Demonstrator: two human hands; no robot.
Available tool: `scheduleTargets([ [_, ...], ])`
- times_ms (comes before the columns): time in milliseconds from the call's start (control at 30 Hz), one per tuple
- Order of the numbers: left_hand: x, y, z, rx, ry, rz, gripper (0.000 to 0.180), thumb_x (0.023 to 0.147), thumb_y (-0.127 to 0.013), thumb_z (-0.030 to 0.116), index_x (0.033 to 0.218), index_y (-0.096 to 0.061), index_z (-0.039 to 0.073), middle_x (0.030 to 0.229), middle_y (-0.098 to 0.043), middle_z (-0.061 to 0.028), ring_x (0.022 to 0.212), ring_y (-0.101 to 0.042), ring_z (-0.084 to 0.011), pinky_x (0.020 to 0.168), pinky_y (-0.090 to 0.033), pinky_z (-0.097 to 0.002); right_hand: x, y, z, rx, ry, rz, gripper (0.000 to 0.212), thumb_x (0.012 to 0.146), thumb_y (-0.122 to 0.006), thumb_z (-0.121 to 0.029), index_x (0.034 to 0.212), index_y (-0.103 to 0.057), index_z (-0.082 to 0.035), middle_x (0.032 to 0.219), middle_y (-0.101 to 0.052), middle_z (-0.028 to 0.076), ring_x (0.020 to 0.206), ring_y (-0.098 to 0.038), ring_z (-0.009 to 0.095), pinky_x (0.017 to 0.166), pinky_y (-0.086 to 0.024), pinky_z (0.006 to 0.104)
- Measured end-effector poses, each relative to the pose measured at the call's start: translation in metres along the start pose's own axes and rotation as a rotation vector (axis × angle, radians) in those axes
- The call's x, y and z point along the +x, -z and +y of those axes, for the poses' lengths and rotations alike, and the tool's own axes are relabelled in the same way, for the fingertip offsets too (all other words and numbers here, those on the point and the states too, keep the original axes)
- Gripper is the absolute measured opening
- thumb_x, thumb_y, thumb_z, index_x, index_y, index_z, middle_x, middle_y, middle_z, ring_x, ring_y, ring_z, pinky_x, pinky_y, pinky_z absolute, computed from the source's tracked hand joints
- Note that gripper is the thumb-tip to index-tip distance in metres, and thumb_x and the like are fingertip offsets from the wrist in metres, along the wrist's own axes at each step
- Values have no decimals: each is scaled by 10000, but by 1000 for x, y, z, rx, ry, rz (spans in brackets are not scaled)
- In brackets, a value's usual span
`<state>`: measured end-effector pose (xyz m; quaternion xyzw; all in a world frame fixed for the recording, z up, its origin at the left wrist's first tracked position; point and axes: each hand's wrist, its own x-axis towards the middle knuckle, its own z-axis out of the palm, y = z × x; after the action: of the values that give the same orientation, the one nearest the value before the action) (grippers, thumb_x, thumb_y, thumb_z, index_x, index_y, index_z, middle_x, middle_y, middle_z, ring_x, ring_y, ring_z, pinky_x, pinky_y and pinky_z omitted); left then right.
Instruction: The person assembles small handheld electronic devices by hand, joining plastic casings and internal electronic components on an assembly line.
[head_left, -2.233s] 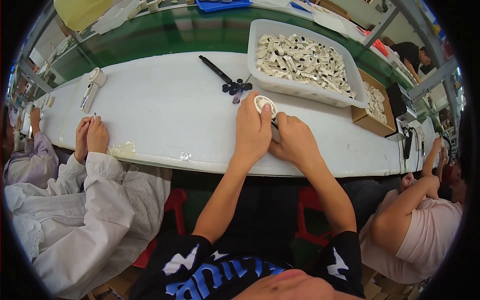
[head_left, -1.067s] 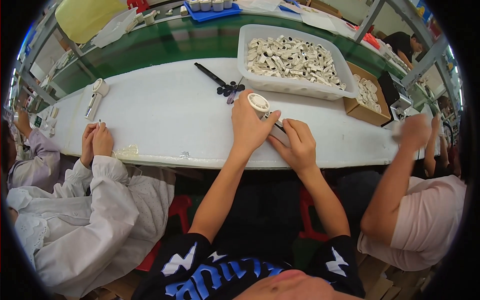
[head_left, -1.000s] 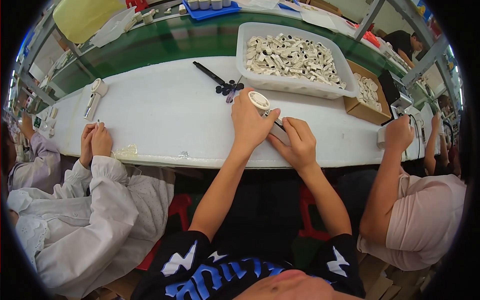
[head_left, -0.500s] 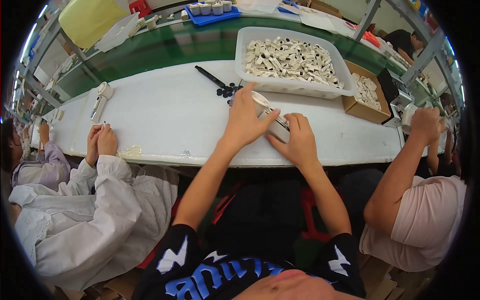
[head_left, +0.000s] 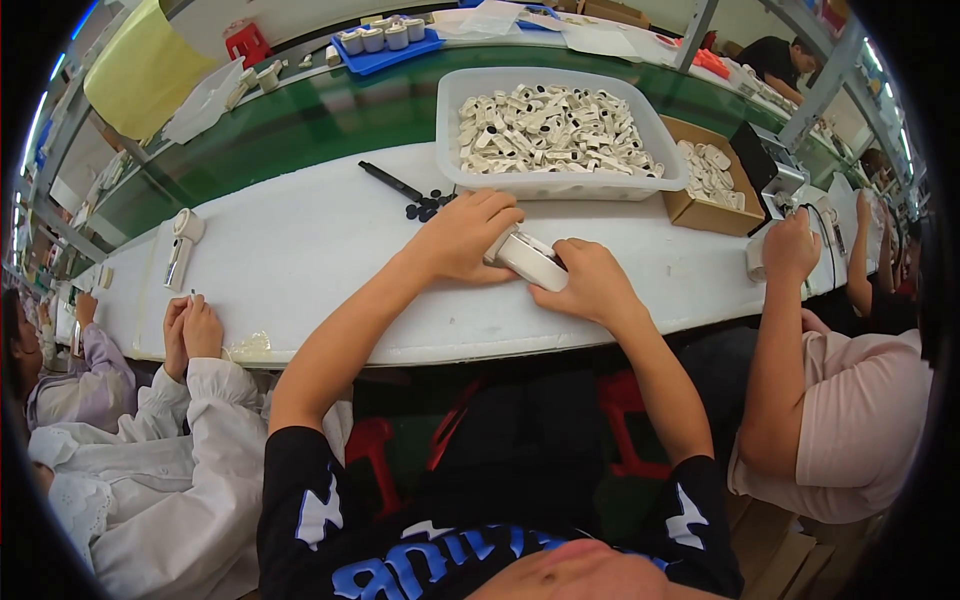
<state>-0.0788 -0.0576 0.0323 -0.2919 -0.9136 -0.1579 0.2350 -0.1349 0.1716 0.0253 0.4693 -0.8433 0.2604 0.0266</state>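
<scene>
Both my hands grip a white handheld device housing (head_left: 532, 261) above the white bench. My left hand (head_left: 466, 238) wraps its far-left end, hiding most of the rounded head. Closed on the opposite end, my right hand (head_left: 588, 284) has its thumb along the near side and fingers over a dark slot in the body. Just beyond my left hand lie several small black discs (head_left: 428, 207) beside a black pen-shaped tool (head_left: 390, 181).
A translucent bin (head_left: 560, 185) full of small white parts stands behind my hands. To its right is a cardboard box (head_left: 715, 213) with white pieces. A similar white device (head_left: 181, 245) lies at left. Co-workers sit on both sides, their hands (head_left: 193, 328) over the bench.
The device has turned: its open side with metallic parts faced up before, and now a smooth white side shows. My left hand has shifted over its head. The whole view has swung slightly.
</scene>
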Motion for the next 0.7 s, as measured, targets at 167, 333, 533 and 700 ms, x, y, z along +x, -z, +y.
scheduleTargets([
  [167,-1,-6,-7,-5,-145,47,603,590,-854,274,1064,-581,19,1109,-566,-130,988,-562,-327,814,-506,-412,-2,-7,1,-51,68,14,395,672,-746,-329,781,-604,24,767,-632,192,675,-625,357,636,-515,434],
  [333,-1,-4,-6,17,-150,19,589,576,-861,273,1044,-592,39,1092,-568,-117,955,-549,-323,790,-507,-408,-1,-8,2,-132,139,28,369,650,-762,-282,786,-587,13,706,-591,165,628,-595,351,587,-494,426],
  [533,-2,-2,-5,28,-147,20,569,568,-852,241,1045,-592,70,1083,-582,-68,944,-535,-311,788,-498,-411,2,-5,-7,-134,91,5,376,660,-753,-277,827,-587,16,783,-594,146,712,-609,325,629,-509,412],
  [700,-3,-3,-2,-22,-103,19,542,571,-841,222,1036,-601,80,1082,-595,-34,948,-527,-318,793,-493,-413,3,-6,-24,-78,171,221,382,658,-750,-178,942,-595,25,870,-586,129,818,-596,300,694,-510,404],
])
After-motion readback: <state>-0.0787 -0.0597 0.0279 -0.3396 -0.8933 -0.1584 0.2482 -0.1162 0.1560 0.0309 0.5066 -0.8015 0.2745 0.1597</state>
